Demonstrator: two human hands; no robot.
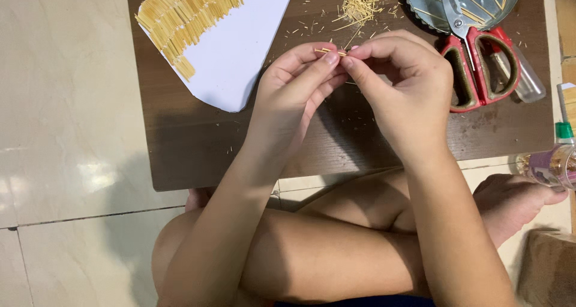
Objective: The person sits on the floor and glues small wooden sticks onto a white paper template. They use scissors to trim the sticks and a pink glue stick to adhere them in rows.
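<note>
One short straw stick (329, 51) lies level, long axis left to right, pinched at each end between the fingertips of the left hand (297, 82) and right hand (399, 82) above the brown table (198, 139). One pair of red scissors (480, 55) rests near one white paper sheet (240, 49).

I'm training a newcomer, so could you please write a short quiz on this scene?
1. True or false: both hands pinch one thin stick.
2. What colour are the scissors' handles? A red, B blue, C green.
3. What do the glued sticks lie on?

Key:
1. True: left hand and right hand pinch the stick.
2. A: scissors.
3. White paper, bearing the row of sticks, on the brown table.
</note>
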